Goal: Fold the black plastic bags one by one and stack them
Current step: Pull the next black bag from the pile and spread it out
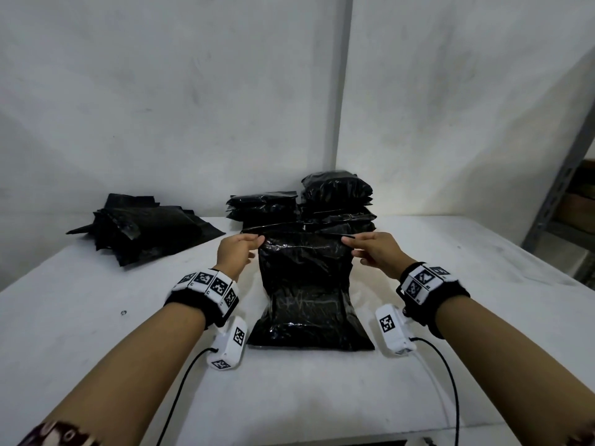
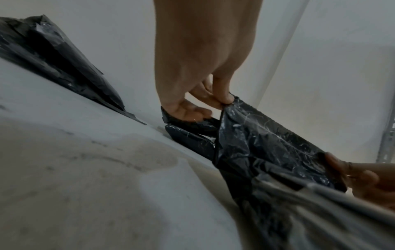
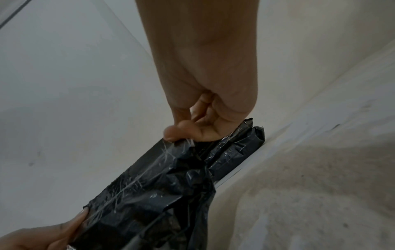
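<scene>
1. The white table (image 1: 96,317) carries an unfolded heap (image 1: 145,230) at its far left.
2. Folded stacks (image 1: 335,201) stand at the far edge's middle.
3. The black bag (image 1: 306,284) hangs lifted, its bottom resting mid-table.
4. The left hand (image 1: 236,251) and right hand (image 1: 375,251) each pinch one of its top corners.

head looks down; wrists close, shared bag (image 1: 306,284)

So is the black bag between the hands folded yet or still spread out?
Still spread out: the bag lies lengthwise on the table, with the left hand and right hand pinching its lifted far corners.
</scene>
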Demonstrator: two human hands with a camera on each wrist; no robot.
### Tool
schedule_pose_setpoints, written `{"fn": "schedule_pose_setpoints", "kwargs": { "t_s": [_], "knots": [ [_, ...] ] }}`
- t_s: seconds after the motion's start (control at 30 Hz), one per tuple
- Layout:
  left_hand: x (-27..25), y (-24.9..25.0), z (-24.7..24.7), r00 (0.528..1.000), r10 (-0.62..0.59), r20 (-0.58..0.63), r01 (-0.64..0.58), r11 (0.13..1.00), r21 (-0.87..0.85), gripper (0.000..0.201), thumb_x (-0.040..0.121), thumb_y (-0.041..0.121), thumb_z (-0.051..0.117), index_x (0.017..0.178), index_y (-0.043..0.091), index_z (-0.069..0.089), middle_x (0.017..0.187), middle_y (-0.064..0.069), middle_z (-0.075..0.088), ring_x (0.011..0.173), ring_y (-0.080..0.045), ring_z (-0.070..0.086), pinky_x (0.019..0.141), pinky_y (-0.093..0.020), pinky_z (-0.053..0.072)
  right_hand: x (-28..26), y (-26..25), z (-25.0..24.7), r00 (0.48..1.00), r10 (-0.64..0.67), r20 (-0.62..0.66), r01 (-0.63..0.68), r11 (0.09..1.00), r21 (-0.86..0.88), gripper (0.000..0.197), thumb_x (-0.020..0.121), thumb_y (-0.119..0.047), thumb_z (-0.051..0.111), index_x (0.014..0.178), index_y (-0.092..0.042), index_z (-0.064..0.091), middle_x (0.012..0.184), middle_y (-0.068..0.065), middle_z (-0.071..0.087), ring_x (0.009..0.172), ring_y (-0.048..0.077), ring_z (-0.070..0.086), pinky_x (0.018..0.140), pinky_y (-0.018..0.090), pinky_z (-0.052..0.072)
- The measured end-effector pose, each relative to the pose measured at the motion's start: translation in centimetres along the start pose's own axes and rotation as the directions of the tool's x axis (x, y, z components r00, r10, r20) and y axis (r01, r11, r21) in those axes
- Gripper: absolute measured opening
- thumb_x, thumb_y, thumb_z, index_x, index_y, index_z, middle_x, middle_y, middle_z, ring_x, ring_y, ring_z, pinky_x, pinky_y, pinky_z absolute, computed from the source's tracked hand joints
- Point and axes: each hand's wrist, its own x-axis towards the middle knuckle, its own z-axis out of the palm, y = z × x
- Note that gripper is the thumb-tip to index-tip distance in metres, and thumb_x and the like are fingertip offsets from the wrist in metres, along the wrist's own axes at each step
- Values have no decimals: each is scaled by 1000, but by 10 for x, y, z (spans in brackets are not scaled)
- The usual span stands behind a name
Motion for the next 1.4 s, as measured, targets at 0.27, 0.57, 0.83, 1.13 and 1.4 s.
{"fn": "schedule_pose_setpoints", "kwargs": {
  "t_s": [0.27, 0.57, 0.83, 1.13, 1.4],
  "knots": [
    [-5, 8, 5, 994, -105, 3, 105, 987, -122, 8, 89, 2, 61, 87, 8, 57, 72, -3, 54, 34, 1, 48, 34, -10, 31, -4, -7, 9, 998, 39, 50, -49, 973, 226, 5, 87, -1, 67, 91, 2, 64, 87, 12, 69, 75, 15, 74, 61, 17, 56],
    [-11, 11, -3, 977, -168, 128, 156, 983, 100, 3, 98, 17, 51, 97, 20, 50, 60, 2, 47, 31, -4, 33, 34, -11, 21, -16, -7, -1, 998, -62, 7, 63, 980, -188, 26, 82, -34, 76, 94, -11, 74, 58, -8, 51, 48, 9, 38, 47, 20, 37],
    [-25, 16, -8, 852, -294, 433, 354, 933, -62, 11, 103, 14, 39, 92, 15, 42, 112, -28, 62, 83, -28, 70, 64, -27, 60, -29, -8, 2, 937, 147, 317, -147, 989, -23, 8, 100, -23, 52, 99, -15, 50, 105, 22, 71, 86, 25, 73, 67, 29, 60],
    [-21, -6, -15, 845, -303, 440, 307, 950, 65, 9, 99, 22, 47, 91, 22, 46, 119, -15, 61, 107, -25, 55, 90, -37, 44, -23, 11, -1, 918, 194, 347, -218, 975, 32, 10, 97, -15, 56, 88, -16, 52, 103, 3, 65, 97, 13, 64, 90, 28, 52],
    [-25, 1, -14, 888, -304, 345, 355, 930, -95, 19, 91, 30, 60, 90, 11, 59, 99, -14, 70, 82, -16, 62, 71, -21, 53, -33, 1, -8, 911, 221, 349, -260, 963, 68, 12, 89, -26, 64, 90, -14, 66, 103, 3, 70, 97, 14, 65, 75, 22, 49]
  ]
}}
